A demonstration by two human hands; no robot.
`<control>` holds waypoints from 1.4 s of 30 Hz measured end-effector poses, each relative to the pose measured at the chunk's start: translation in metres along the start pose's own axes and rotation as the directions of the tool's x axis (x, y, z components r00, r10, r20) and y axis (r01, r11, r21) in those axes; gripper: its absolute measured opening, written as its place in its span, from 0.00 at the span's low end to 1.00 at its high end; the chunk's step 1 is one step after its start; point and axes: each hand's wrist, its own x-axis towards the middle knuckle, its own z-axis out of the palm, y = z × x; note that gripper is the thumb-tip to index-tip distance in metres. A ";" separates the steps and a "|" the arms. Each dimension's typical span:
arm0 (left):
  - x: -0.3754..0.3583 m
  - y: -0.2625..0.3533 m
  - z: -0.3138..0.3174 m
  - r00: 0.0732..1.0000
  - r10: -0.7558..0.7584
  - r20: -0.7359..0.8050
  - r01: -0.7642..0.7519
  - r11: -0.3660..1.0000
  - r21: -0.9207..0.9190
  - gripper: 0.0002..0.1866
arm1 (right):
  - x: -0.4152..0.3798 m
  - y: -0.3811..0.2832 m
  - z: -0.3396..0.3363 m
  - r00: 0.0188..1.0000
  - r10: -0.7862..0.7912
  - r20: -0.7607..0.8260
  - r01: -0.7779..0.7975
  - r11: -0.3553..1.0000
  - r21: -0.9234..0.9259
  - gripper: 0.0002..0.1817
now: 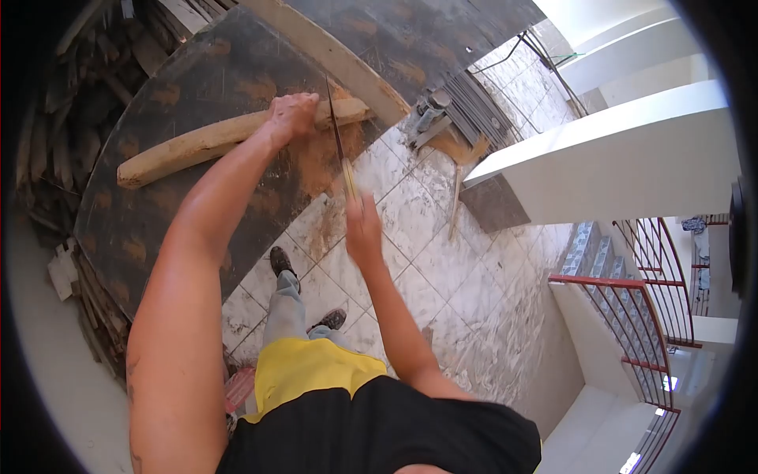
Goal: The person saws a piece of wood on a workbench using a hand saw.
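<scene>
A long, slightly curved wooden beam lies across the dark sheet, its right end near the sheet's edge. My left hand is closed over the beam close to that end. In my right hand is the pale handle of a handsaw, the fingers wrapped round it and a little blurred. The saw's blade, seen nearly edge-on, crosses the beam just right of my left hand. Reddish-brown sawdust is spread on the sheet below the cut.
Scrap wood is piled along the left. A long board lies behind the beam. Stacked dark strips rest on the dusty tiled floor. A white pillar, stairs and red railings are to the right.
</scene>
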 end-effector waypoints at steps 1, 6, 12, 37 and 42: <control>0.001 0.001 -0.003 1.000 -0.025 0.013 0.025 1.000 0.013 0.27 | -0.041 0.000 -0.020 0.991 0.130 0.036 -0.130 0.991 0.009 0.23; 0.001 -0.003 0.004 0.999 0.043 0.012 -0.043 0.999 0.014 0.25 | 0.016 -0.020 0.003 1.000 0.008 -0.004 -0.008 1.000 0.016 0.21; 0.001 -0.002 0.000 1.000 0.019 0.010 -0.020 0.999 0.029 0.29 | 0.085 -0.027 0.031 0.999 0.032 -0.015 -0.031 0.997 0.071 0.21; 0.005 -0.006 0.006 0.999 0.045 0.006 -0.045 0.999 -0.004 0.31 | 0.108 -0.020 0.046 0.997 -0.033 -0.066 0.034 0.999 0.003 0.20; 0.007 -0.001 -0.002 0.998 0.014 0.065 -0.017 0.999 0.045 0.31 | 0.041 -0.016 0.018 0.999 -0.033 -0.013 0.033 0.999 0.041 0.20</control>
